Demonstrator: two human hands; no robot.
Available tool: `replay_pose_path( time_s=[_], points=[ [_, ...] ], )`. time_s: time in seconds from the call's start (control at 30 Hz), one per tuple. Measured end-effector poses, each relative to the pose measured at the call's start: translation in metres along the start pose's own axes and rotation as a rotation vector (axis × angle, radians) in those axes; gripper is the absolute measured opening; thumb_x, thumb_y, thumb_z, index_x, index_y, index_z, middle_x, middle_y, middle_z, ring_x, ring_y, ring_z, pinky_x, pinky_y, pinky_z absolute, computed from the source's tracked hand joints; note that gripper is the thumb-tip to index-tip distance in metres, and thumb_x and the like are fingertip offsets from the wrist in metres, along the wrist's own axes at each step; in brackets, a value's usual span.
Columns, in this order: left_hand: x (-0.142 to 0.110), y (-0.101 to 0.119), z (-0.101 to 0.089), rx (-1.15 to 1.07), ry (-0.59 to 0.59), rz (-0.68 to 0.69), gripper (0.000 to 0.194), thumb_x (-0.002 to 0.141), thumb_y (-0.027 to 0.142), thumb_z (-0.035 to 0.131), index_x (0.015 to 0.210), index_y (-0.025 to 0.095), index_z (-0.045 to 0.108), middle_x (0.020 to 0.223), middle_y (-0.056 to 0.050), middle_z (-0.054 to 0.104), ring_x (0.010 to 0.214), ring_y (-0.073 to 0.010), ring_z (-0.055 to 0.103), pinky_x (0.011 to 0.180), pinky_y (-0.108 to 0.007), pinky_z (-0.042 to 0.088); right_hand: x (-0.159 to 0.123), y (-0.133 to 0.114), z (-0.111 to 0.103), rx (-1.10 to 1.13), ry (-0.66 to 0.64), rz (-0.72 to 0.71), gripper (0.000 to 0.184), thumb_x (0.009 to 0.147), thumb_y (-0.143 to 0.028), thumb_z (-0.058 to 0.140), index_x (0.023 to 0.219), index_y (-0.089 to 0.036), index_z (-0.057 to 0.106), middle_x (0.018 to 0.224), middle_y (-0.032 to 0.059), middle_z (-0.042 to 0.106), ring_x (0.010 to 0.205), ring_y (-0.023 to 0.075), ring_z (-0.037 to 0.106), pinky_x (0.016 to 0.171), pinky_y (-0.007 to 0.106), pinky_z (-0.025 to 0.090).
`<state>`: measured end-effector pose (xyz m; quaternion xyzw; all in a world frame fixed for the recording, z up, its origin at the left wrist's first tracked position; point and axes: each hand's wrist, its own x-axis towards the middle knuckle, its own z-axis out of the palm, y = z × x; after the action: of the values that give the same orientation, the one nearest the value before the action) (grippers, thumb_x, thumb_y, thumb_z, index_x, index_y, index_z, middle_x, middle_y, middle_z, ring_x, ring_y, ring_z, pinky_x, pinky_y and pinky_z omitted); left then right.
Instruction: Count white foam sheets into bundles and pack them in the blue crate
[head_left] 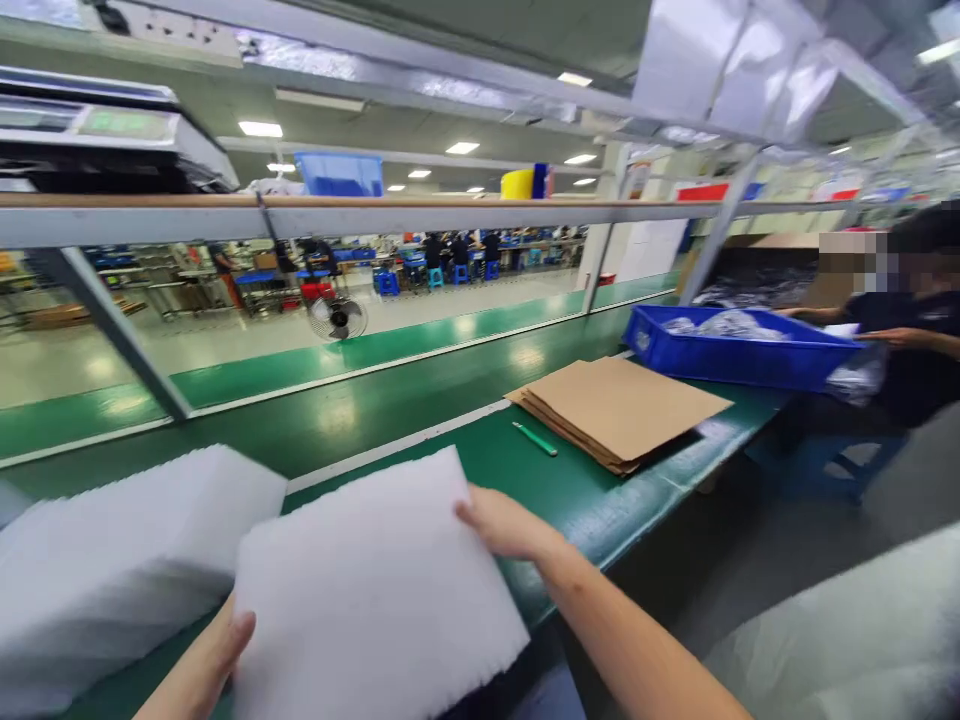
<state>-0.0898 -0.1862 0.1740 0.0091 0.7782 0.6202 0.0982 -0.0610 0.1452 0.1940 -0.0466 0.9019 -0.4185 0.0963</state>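
Observation:
Between my two hands is a stack of white foam sheets, tilted above the green table at the near edge. My left hand grips its left side, thumb on top and the other fingers hidden. On the far right side my right hand is closed round the edge, its thumb over the top and its fingers underneath out of sight. Left of it, a second, taller stack of white foam sheets lies on the table. Beyond my right hand lies a green pen-like cutter.
Flat brown cardboard sheets are piled on the green table. A blue bin of plastic-wrapped items stands further right, with a person beside it. A shelf with a scale runs overhead. White wrapping material is at lower right.

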Motion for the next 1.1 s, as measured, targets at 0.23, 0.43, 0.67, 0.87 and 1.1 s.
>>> replay_pose_path(
  time_s=[0.23,0.43,0.67,0.87,1.1],
  points=[
    [-0.027,0.033,-0.019,-0.112,-0.008,0.307,0.078,0.062,0.081,0.035,0.105,0.017,0.047,0.106,-0.009,0.055,0.096,-0.0265,0.051,0.074,-0.033,0.047,-0.003,0.012,-0.005,0.552,0.158,-0.112,0.090,0.071,-0.077,-0.003,0.114,-0.018,0.049,0.094,0.0108,0.061,0.084,0.0247,0.059,0.062,0.032,0.046],
    [0.017,0.028,-0.025,0.429,-0.100,-0.006,0.046,0.065,0.060,0.057,0.077,0.018,0.045,0.075,0.000,0.048,0.069,-0.0160,0.048,0.055,-0.026,0.043,0.044,0.012,-0.004,0.306,-0.012,0.230,0.059,0.071,-0.069,0.045,0.094,-0.016,0.058,0.081,0.0076,0.062,0.069,0.0203,0.057,0.048,0.026,0.043],
    [0.036,0.022,-0.028,0.232,-0.232,-0.110,0.076,0.068,0.059,0.056,0.124,0.019,0.025,0.106,-0.014,0.053,0.085,-0.0257,0.058,0.051,-0.030,0.050,0.065,-0.013,-0.013,0.257,-0.221,0.307,0.062,0.072,-0.071,0.042,0.101,-0.019,0.058,0.088,0.0097,0.065,0.071,0.0229,0.060,0.046,0.026,0.044],
    [0.017,0.028,-0.024,0.106,-0.277,0.041,0.075,0.074,0.053,0.054,0.134,0.022,0.021,0.125,-0.013,0.046,0.109,-0.0293,0.049,0.084,-0.039,0.047,0.062,-0.018,-0.014,0.300,-0.261,0.234,0.064,0.070,-0.071,0.043,0.092,-0.014,0.063,0.089,0.0124,0.066,0.080,0.0282,0.060,0.058,0.034,0.048],
    [-0.035,0.029,-0.032,-0.250,-0.105,0.426,0.097,0.063,0.077,0.043,0.137,0.026,0.008,0.142,-0.009,0.019,0.127,-0.0346,0.023,0.099,-0.043,0.032,0.012,0.021,-0.016,0.443,0.008,-0.173,0.093,0.054,-0.090,0.021,0.105,-0.022,0.061,0.098,0.0136,0.063,0.097,0.0362,0.054,0.070,0.040,0.046]
  ],
)
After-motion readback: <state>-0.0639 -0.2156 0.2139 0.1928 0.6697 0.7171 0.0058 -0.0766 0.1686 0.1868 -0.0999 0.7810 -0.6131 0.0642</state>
